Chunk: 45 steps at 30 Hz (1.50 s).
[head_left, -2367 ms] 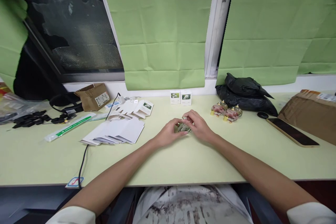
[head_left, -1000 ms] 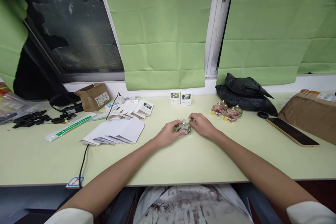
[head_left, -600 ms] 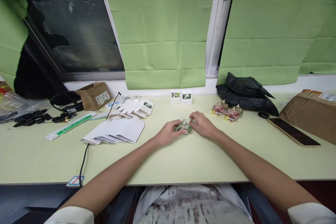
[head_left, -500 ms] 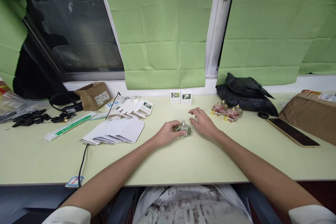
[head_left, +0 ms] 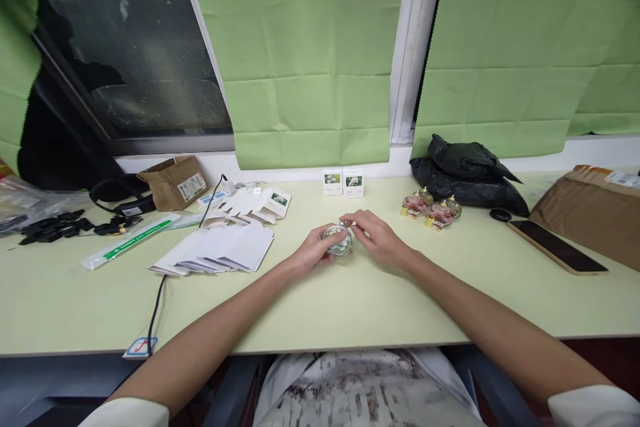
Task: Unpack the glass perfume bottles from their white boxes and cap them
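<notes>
A round clear glass perfume bottle [head_left: 340, 241] with pale green inside is gripped in my left hand [head_left: 317, 249], thumb across its front. It is tilted and held just over the table, round face toward me. My right hand [head_left: 376, 237] has its thumb and fingertips closed around the silver neck [head_left: 345, 223] at the bottle's top. Whether a small part sits between those fingertips is hidden. Two small white boxes [head_left: 343, 183] with flower pictures stand beyond both hands, near the wall.
Pink and gold glass bottles [head_left: 434, 208] stand at the right, before black plastic bags [head_left: 467, 177]. A phone [head_left: 557, 247] and brown parcel [head_left: 590, 213] lie farther right. Left are folded white cartons [head_left: 225, 250], a black cable [head_left: 159, 300], an open cardboard box [head_left: 175, 183] and black straps [head_left: 55, 227].
My left hand has lifted and tipped the perfume bottle, which stood upright on the table. My right hand has moved left, from beside the bottle onto its neck.
</notes>
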Tool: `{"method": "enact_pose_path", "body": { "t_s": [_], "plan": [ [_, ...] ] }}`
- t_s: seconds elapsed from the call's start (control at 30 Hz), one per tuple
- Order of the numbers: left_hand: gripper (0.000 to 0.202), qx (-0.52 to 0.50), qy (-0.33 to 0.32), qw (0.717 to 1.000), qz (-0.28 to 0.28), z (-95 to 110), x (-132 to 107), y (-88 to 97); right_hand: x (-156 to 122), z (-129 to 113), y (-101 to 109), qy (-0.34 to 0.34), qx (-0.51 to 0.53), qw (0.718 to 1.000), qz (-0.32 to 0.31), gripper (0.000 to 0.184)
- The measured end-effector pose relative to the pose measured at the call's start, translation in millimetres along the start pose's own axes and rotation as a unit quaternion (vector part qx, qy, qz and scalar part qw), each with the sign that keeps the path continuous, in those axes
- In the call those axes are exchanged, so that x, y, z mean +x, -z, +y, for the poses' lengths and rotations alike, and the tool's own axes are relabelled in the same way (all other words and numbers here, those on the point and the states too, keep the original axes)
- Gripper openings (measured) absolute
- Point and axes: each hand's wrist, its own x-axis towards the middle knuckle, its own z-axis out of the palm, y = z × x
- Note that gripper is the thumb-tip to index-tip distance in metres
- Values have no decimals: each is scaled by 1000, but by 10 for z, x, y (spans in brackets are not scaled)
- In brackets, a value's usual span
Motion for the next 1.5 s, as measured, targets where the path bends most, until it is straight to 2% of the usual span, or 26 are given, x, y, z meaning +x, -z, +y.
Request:
{"method": "enact_pose_path", "body": {
  "t_s": [0.13,0.23,0.3,0.5,0.63,0.8,1.07,1.2,1.3,1.4,1.5],
  "plan": [
    [48,60,-6,998,-6,31,-31,10,-14,-5,-38,-37,9,999,0,32],
    [47,83,-30,996,-15,19,-40,-1,-22,-2,-23,-17,-2,1000,-25,33],
    [48,80,-33,996,-15,4,-32,-3,-22,17,-3,-5,-18,999,-43,30],
    [48,53,-36,997,31,32,6,36,-14,103,36,-8,-89,994,-67,18],
    [46,47,-44,998,12,43,-8,43,-31,97,17,15,-123,989,-84,18],
    [48,38,-44,998,8,9,2,37,-18,92,-3,59,-198,974,-96,16],
    [45,29,-52,998,35,59,59,51,84,-24,-38,50,-315,944,-87,16],
    [47,23,-49,998,44,66,50,66,129,29,66,3,-345,938,-42,20],
    [50,30,-49,997,52,59,45,79,109,170,225,-49,-318,947,11,21],
    [50,36,-46,995,82,58,46,91,43,307,325,-67,-259,963,-8,22],
    [51,42,-39,993,102,53,50,112,-8,395,329,-111,-210,970,-43,28]
  ]
}}
